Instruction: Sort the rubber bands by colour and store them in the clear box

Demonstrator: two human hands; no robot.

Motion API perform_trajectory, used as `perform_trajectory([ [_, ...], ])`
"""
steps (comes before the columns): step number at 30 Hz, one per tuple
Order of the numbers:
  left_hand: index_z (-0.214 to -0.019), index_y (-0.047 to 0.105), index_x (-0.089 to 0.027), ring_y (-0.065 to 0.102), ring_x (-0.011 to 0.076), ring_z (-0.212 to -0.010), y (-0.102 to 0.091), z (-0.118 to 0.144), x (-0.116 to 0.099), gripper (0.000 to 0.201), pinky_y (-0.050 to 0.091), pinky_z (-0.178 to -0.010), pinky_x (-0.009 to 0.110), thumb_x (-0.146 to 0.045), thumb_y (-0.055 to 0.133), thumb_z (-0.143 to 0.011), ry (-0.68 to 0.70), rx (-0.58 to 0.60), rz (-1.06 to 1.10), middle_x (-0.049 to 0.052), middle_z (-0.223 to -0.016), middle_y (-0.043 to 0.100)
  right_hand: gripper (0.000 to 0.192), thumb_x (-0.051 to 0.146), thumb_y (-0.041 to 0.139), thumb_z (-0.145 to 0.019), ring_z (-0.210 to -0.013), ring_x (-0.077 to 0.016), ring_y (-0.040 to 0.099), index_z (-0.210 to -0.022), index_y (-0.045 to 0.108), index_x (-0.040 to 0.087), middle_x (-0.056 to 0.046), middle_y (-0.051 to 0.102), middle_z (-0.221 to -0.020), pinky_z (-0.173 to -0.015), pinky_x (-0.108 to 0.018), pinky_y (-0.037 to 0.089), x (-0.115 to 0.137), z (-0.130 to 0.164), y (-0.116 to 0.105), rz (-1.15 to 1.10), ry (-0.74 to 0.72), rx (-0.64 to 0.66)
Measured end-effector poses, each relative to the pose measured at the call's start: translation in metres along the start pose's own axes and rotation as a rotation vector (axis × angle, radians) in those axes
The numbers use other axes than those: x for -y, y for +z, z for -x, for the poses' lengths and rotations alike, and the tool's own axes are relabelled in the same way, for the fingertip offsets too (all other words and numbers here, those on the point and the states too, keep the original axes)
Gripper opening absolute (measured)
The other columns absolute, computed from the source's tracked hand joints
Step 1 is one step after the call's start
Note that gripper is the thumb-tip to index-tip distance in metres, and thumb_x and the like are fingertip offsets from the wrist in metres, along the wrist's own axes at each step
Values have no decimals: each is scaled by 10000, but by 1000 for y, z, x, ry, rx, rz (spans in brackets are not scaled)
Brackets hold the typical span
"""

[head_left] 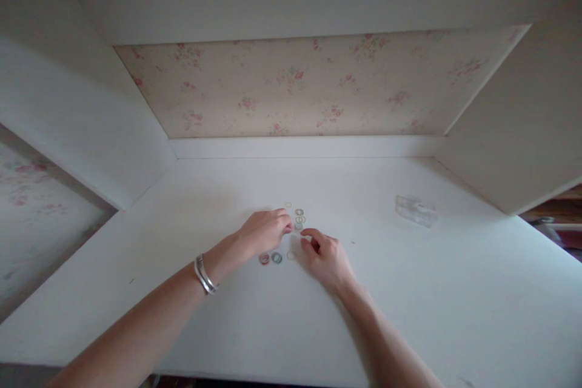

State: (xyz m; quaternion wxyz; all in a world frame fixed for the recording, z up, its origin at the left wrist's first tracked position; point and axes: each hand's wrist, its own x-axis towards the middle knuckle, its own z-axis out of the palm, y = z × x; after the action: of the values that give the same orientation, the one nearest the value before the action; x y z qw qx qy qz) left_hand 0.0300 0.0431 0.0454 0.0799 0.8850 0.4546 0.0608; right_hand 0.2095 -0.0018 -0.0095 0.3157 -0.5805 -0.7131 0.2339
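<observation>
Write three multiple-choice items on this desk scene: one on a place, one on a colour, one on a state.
1. Where does the clear plastic packet lie?
A. right of both hands
B. under the left hand
C. against the left wall

2. What colour is the bracelet on the left wrist?
A. red
B. silver
C. black

3. How do the small rings on the white desk lie?
A. stacked in a tall pile
B. hung on the wall
C. flat and loose

Answers: 1 A, it sits far right of the left hand and right hand. 2 B, it shines metal grey. 3 C, each lies flat on the desk.
</observation>
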Motion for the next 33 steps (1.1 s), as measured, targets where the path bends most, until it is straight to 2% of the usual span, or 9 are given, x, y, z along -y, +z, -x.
perform_trajectory([
  [3,-851,648,-241,609,169,-737,-1,11,-11,192,410,-632,266,-245,458,-881,74,47,9,19,-878,643,299,349,401,-885,-633,-136,596,-926,669,223,-11,673,-709,-587,-220,381,-1,-4,-1,-88,79,-52],
  [7,-790,655,-227,613,185,-741,3,17,-19,183,410,-628,274,-186,484,-840,134,90,2,28,-823,641,306,354,401,-886,-671,-144,611,-916,673,217,-23,689,-756,-612,-224,392,-2,-6,-3,-125,84,-53],
  [17,-767,687,-253,616,194,-804,1,14,-11,168,426,-709,277,-250,527,-818,76,133,198,21,-829,673,295,344,409,-889,-638,-136,597,-1039,638,233,-13,676,-716,-597,-219,388,-1,-2,3,-22,21,-16],
  [19,-784,687,-243,598,169,-780,-3,14,-3,167,418,-712,255,-263,527,-826,42,76,272,16,-819,663,297,346,410,-888,-606,-131,579,-1036,640,230,-7,660,-679,-572,-217,377,-1,-1,2,-2,7,0],
  [22,-823,671,-202,545,136,-679,-5,21,17,199,400,-655,231,-330,519,-843,-78,-98,397,9,-739,621,280,349,424,-879,-564,-120,547,-931,674,236,4,643,-650,-535,-215,354,1,0,0,27,-27,31],
  [25,-848,645,-175,450,113,-561,6,37,39,263,343,-545,220,-409,525,-831,-302,-242,555,-29,-591,506,228,299,470,-848,-586,-112,549,-848,692,247,13,667,-704,-559,-219,361,3,1,-2,48,-95,72],
  [29,-892,607,-153,388,96,-522,25,56,53,339,288,-477,207,-471,514,-821,-531,-379,828,-42,-591,436,204,272,504,-834,-641,-110,572,-813,707,261,22,682,-757,-660,-245,390,5,2,-3,79,-187,135],
  [31,-908,597,-152,363,90,-502,30,60,54,347,267,-460,207,-477,509,-820,-561,-408,882,-46,-586,414,206,281,507,-843,-641,-105,573,-794,706,269,33,677,-747,-719,-271,385,6,3,-3,108,-204,150],
  [33,-901,603,-155,382,95,-513,32,60,55,342,282,-474,210,-472,501,-823,-524,-372,853,-39,-593,438,205,289,508,-847,-633,-100,567,-775,699,266,41,671,-736,-737,-284,371,8,4,-3,135,-206,164],
])
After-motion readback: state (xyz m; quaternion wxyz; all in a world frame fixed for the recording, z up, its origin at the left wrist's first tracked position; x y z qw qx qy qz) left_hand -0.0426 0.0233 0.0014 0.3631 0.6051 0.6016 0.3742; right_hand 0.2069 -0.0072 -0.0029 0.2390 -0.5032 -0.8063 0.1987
